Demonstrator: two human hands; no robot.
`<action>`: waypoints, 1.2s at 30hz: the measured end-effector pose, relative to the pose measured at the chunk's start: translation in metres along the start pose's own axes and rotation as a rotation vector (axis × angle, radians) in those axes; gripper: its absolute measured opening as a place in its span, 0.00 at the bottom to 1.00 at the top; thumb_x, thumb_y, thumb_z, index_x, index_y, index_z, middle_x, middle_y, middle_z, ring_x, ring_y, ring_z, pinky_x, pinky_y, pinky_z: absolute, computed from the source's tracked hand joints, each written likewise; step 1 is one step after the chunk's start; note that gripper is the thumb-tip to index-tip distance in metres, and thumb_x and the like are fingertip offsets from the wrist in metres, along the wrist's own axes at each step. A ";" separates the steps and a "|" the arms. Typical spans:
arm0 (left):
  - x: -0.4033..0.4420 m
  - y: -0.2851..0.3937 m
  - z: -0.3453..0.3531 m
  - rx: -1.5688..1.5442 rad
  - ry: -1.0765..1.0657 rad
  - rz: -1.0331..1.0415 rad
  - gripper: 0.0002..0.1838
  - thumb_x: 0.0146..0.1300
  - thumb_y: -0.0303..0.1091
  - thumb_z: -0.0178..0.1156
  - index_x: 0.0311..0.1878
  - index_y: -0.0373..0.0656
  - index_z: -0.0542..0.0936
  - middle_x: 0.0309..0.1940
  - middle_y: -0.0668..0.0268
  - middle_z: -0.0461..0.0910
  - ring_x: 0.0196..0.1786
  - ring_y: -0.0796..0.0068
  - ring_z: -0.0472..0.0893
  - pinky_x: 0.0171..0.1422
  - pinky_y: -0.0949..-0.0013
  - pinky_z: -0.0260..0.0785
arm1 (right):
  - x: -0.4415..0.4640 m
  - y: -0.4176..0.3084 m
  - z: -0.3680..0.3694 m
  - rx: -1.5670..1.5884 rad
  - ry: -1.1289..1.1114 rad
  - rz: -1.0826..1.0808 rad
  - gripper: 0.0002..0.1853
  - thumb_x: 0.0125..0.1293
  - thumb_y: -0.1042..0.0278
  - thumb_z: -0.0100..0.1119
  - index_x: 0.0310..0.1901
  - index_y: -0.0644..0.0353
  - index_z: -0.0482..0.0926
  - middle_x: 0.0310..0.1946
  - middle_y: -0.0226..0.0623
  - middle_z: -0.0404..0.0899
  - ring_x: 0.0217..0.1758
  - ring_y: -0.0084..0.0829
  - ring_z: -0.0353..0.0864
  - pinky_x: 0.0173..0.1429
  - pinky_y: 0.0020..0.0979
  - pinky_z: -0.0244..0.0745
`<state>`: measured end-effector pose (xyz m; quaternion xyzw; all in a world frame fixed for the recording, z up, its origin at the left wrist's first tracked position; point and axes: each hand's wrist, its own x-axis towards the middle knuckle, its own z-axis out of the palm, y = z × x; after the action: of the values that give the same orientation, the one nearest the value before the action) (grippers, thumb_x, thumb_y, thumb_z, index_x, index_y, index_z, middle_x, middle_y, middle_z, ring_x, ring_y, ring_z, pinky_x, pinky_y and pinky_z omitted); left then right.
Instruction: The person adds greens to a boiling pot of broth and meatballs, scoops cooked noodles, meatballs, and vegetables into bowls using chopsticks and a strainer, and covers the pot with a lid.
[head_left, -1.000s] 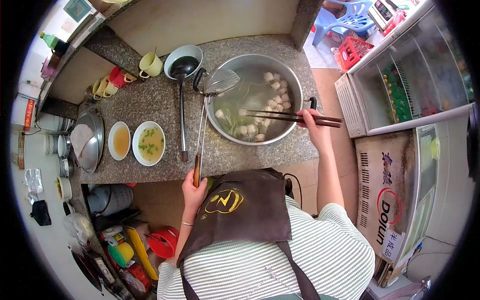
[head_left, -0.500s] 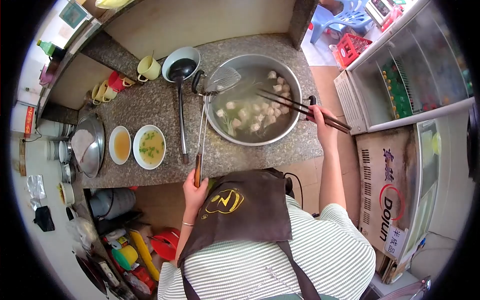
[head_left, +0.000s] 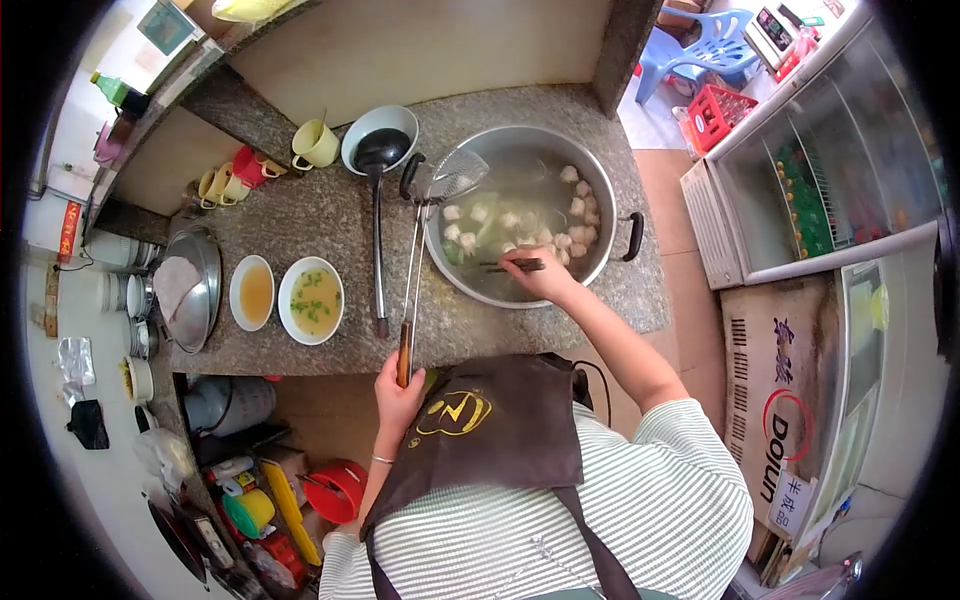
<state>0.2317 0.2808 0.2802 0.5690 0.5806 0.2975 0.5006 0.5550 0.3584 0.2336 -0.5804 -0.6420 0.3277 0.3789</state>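
I have my left hand [head_left: 398,393] clasping the strainer [head_left: 462,173], right hand [head_left: 538,278] pinching chopsticks [head_left: 529,264] over the pot [head_left: 611,218], "Dojun" on the cabinet [head_left: 750,370] at right.

Dumplings [head_left: 578,236] in pot [head_left: 610,215], bowls [head_left: 286,308] left

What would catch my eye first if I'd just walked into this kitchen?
Probably the wide metal pot on the counter, with pale dumplings in cloudy liquid. At its near side, the right hand grips dark chopsticks; the left hand holds a long-handled strainer whose mesh is at the pot's left edge.
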 end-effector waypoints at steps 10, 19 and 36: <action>-0.015 0.011 -0.005 -0.048 0.040 -0.050 0.24 0.54 0.24 0.60 0.55 0.29 0.68 0.38 0.67 0.75 0.39 0.82 0.72 0.46 0.77 0.65 | 0.078 0.083 -0.042 -0.343 0.105 -0.273 0.06 0.56 0.72 0.58 0.36 0.59 0.80 0.30 0.43 0.77 0.32 0.43 0.78 0.36 0.36 0.74; -0.013 0.007 -0.002 0.128 0.082 0.079 0.18 0.48 0.31 0.62 0.44 0.36 0.74 0.24 0.66 0.70 0.28 0.79 0.68 0.35 0.71 0.66 | 0.015 0.099 -0.089 -0.273 0.465 0.115 0.08 0.54 0.67 0.58 0.28 0.63 0.77 0.27 0.50 0.76 0.33 0.50 0.77 0.37 0.41 0.72; 0.030 0.022 0.026 0.274 -0.230 -0.098 0.20 0.51 0.39 0.63 0.47 0.40 0.75 0.26 0.61 0.78 0.30 0.71 0.76 0.39 0.68 0.68 | -0.054 0.038 -0.086 -0.115 0.602 0.140 0.08 0.58 0.68 0.57 0.32 0.63 0.81 0.26 0.42 0.80 0.29 0.34 0.80 0.37 0.30 0.74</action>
<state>0.2679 0.3078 0.2845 0.6334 0.5815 0.1238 0.4953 0.6507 0.3069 0.2382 -0.7147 -0.4771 0.1296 0.4948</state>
